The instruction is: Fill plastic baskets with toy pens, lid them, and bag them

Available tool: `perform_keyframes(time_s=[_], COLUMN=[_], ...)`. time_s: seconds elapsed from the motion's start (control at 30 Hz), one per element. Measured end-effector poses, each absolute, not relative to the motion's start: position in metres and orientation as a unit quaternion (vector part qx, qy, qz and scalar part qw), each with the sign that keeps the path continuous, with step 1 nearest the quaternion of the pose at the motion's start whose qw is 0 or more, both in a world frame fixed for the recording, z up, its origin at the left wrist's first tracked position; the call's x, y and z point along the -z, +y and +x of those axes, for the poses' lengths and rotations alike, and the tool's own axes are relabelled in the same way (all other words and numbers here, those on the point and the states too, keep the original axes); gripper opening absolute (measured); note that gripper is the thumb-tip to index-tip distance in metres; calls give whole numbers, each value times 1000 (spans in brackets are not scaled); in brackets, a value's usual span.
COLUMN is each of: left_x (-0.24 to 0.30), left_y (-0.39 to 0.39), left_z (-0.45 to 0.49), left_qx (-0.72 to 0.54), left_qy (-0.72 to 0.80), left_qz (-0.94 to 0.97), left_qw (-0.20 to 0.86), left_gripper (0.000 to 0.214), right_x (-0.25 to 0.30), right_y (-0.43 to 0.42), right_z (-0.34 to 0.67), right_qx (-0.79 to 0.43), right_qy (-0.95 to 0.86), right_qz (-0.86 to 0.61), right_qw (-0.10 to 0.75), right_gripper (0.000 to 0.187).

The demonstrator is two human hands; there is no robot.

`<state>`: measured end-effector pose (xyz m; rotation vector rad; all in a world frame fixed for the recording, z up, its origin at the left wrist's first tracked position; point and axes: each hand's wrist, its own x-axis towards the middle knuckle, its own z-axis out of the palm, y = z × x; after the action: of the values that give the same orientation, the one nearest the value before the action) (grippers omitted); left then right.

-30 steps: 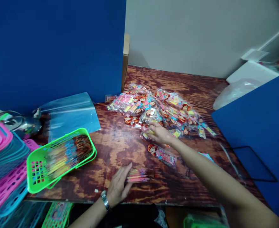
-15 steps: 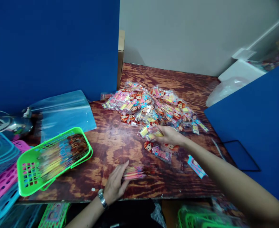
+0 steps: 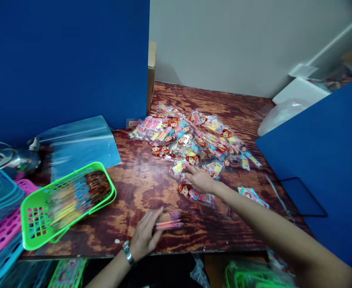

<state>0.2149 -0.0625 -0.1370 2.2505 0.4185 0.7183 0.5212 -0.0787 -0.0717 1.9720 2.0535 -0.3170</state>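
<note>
My left hand (image 3: pixel 146 234), with a watch on the wrist, grips the left end of a small stack of clear plastic packets (image 3: pixel 170 220) on the table near its front edge. Pink and yellow strips show along the stack's side. My right hand (image 3: pixel 200 180) reaches over loose packets with its fingers spread. Its fingertips are by a packet with a yellow part (image 3: pixel 179 166); whether they touch it I cannot tell. Just below that hand lies a packet with a red-haired doll figure (image 3: pixel 184 190). Beyond spreads a heap of similar packets (image 3: pixel 182 138).
A green basket (image 3: pixel 33 242) of lined-up packets stands at left, beside stacked pink and blue baskets (image 3: pixel 2 224). A clear plastic sheet (image 3: pixel 83 140) lies behind it. Blue panels (image 3: pixel 65 60) flank the wooden table (image 3: pixel 134 180). Colourful cards (image 3: pixel 252 196) lie at right.
My right hand has shifted slightly left and down, its fingers now spread over the packets. The cards at right lie differently. My left hand stays on the stack.
</note>
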Motion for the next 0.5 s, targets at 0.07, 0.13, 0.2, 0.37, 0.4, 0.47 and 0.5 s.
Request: perform_keyframes(time_s=[0.07,0.13,0.2,0.37,0.4,0.47,0.5], left_x=[137,137,138,139,139,138,138], left_y=[-63,-62,-62,-63,-62,-61,-59], left_z=[215,215,215,215,215,212,210], left_qx=[-279,-279,-278,-283,-284,-285,-286], left_qy=[163,163,162,163,164,164,165], left_qz=[874,875,875,874,874,875,875], left_qw=[362,361,363,360,358,354,353], left_gripper=[56,56,56,55,55,54,53], right_x=[71,66,58,51,53,58,60], right_y=[-83,-85,-81,-55,-51,-48,-47], right_z=[513,509,510,511,510,506,504], right_qx=[90,81,75,98,100,90,84], right_qy=[703,702,705,748,755,756,754], right_qz=[688,691,691,641,633,632,634], right_qw=[151,154,143,140,142,147,150], right_gripper=[27,32,41,27,24,24,24])
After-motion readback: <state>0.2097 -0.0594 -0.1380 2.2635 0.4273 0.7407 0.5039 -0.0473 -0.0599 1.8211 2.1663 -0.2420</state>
